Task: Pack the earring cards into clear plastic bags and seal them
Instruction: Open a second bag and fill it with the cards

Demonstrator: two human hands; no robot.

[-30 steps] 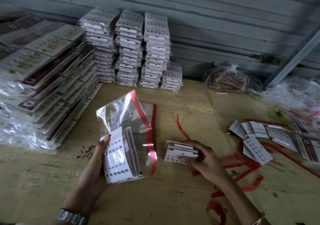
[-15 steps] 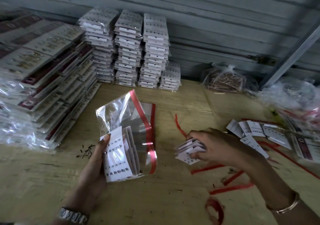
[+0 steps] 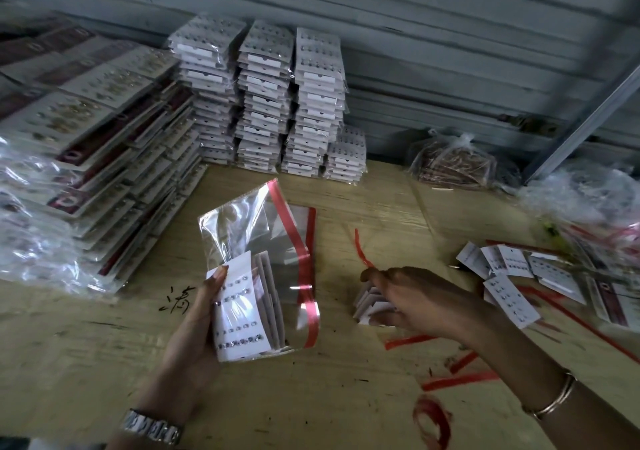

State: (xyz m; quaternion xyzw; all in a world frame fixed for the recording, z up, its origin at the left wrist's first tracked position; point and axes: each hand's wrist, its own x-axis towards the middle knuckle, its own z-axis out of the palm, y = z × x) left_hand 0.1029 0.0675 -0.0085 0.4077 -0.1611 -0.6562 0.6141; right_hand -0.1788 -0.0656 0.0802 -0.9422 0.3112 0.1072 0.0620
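My left hand [image 3: 194, 331] holds a clear plastic bag [image 3: 263, 241] with a red seal strip upright above the table. Several white earring cards [image 3: 242, 314] sit in the bag's lower part, and my thumb presses on the front one. My right hand [image 3: 415, 297] is palm down to the right of the bag, gripping a small fanned stack of earring cards [image 3: 369, 302] just above the table. More loose earring cards [image 3: 509, 276] lie scattered at the right.
Tall piles of bagged cards [image 3: 266, 103] stand against the back wall, with larger packed cards [image 3: 86, 137] heaped at left. Peeled red strips [image 3: 457, 377] litter the wooden table [image 3: 346, 415]. Plastic bags of goods [image 3: 453, 162] sit at the back right.
My right hand has turned over, palm down, and carried its stack of cards from the table toward the bag. The left hand and bag have stayed put.
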